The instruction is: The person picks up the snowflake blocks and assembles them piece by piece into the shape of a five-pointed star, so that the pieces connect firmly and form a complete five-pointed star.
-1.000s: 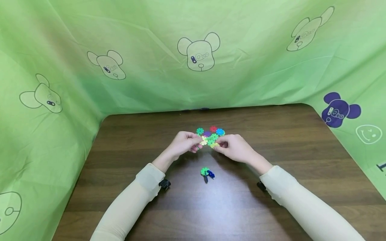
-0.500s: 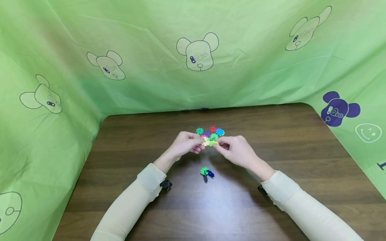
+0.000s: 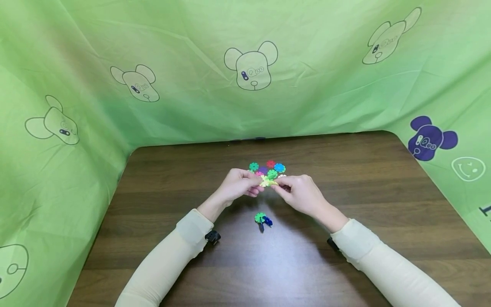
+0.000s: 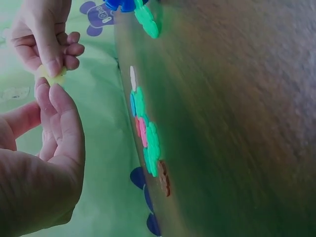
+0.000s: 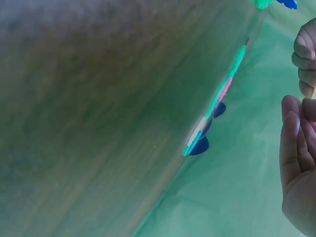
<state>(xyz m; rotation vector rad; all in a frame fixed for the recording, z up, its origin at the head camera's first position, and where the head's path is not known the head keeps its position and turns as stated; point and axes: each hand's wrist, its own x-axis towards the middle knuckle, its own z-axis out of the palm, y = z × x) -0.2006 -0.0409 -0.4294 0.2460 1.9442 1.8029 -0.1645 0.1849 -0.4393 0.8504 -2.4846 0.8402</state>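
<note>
My left hand (image 3: 242, 184) pinches a pale yellow notched plastic disc (image 3: 264, 181) between thumb and fingers, raised over the table. Facing it, my right hand (image 3: 302, 192) pinches a second yellow disc (image 3: 274, 183), edge-on, right against the first. In the left wrist view the fingertips of both hands meet at the yellow plastic (image 4: 55, 77), which they largely cover. Behind the hands lie several loose discs: green (image 3: 254, 166), red (image 3: 270, 163), blue (image 3: 279, 167), purple (image 3: 262, 169) and pink (image 3: 259, 173).
Nearer the body, a green disc (image 3: 260, 218) sits together with a dark blue disc (image 3: 268, 221) on the brown wooden table (image 3: 184, 273). A green printed curtain (image 3: 192, 106) stands along the table's far edge and sides.
My left hand has shifted slightly right, bringing its yellow disc up against the one in my right hand. A white disc now shows beside the right fingers.
</note>
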